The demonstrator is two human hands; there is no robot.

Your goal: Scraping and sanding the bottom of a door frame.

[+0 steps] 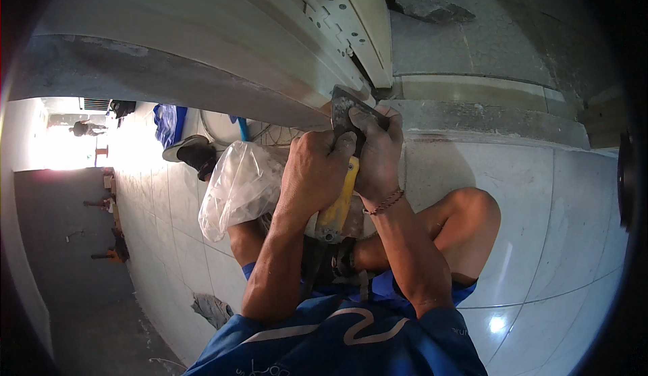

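Observation:
Both my hands are closed on a putty knife with a yellow handle (345, 197) and a dark, dirty blade (343, 103). My left hand (314, 169) wraps the upper part of the handle, its thumb against the base of the blade. My right hand (379, 150) grips the tool from the other side, its fingers over the blade. The blade's far edge is at the foot of a pale door frame (297, 65); whether it touches is unclear. The handle's end, with a hanging hole, points back toward my crossed legs.
A clear plastic bag (237, 190) sits left of my left forearm. A metal hinge (337, 21) joins the frame and the door (368, 18). A raised sill (496, 116) runs right across the tiled floor (499, 227). Several tools (111, 254) lie along the left wall.

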